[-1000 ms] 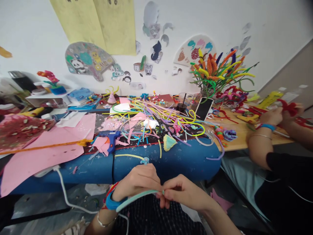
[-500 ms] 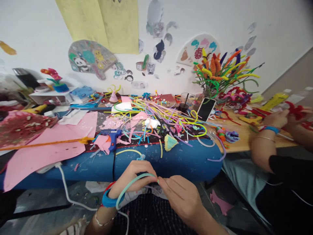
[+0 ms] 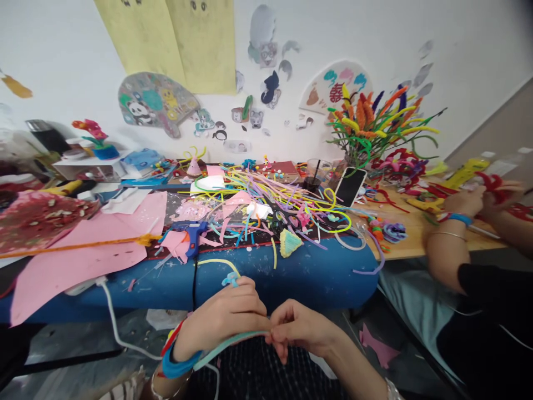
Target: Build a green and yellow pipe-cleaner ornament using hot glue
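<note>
A pale mint-green pipe cleaner (image 3: pixel 227 345) runs below my left hand (image 3: pixel 227 314) to where the fingertips of both hands meet, low in the centre. My left hand is closed on it. Thumb and fingers of my right hand (image 3: pixel 297 328) pinch its end. A small light-blue curled piece (image 3: pixel 230 279) on a yellow pipe cleaner (image 3: pixel 219 261) shows just above my left fingers. Blue and red bands (image 3: pixel 177 364) circle my left wrist.
A blue glue gun (image 3: pixel 192 236), pink sheets (image 3: pixel 83 255), piled pipe cleaners (image 3: pixel 275 191) and a phone (image 3: pixel 350 187) lie on the table (image 3: pixel 400 222). At the right, a person's hands (image 3: pixel 466 203) hold a red piece (image 3: pixel 491 186).
My left hand has turned back-up, with the mint pipe cleaner now passing beneath it instead of over it. My right hand has rotated, its fingers curling. The light-blue piece has shifted left and down.
</note>
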### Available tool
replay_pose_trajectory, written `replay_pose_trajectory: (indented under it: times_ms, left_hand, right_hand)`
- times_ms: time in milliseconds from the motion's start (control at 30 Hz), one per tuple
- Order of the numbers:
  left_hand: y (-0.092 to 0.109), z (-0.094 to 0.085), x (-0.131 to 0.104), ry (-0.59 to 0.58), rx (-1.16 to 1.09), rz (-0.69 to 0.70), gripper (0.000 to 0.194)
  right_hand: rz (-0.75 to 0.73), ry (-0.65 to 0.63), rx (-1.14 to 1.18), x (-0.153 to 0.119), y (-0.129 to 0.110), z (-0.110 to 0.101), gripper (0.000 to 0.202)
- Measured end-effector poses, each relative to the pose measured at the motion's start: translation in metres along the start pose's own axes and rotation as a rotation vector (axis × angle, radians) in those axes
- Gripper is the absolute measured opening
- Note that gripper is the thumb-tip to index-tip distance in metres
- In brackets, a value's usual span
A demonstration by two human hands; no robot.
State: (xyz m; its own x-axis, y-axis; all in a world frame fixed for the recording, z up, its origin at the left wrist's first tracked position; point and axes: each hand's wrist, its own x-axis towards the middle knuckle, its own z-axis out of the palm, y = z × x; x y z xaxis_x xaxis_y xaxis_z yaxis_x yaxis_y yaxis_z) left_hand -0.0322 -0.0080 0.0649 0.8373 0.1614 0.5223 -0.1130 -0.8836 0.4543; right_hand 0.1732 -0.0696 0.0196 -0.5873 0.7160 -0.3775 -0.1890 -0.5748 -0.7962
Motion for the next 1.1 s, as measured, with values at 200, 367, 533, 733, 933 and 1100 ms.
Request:
replay_pose_trajectory:
  times_ms: [200,367,533,733,933,1100]
  left_hand:
    - [0.002,0.004,0.001,0.118,-0.021,-0.16,0.007]
    - [0.0,0.015,0.002,0.164,-0.152,-0.533,0.015]
    - [-0.001,0.014,0.001,0.161,-0.132,-0.485,0.016]
    - [0.002,0.002,-0.002,0.087,0.073,-0.119,0.019]
    - [-0.002,0.003,-0.003,0.108,0.072,-0.148,0.015]
    - [0.001,0.013,0.002,0.27,-0.103,-0.408,0.012]
  right_hand:
    - [-0.451,0.341,-0.578,-0.013,-0.005,0.012,0.022]
    - [-1.22,0.587,-1.521,-0.019,0.005,0.014,0.024]
    - [-0.936,0.543,-1.157,-0.014,0.003,0.009,0.022]
    - [-0.088,-0.009,-0.109,-0.009,-0.001,0.001,0.055]
    - [-0.201,0.114,-0.159,-0.006,0.003,0.004,0.04]
    - [-0.981,0.456,-1.321,-0.014,0.0,0.007,0.023]
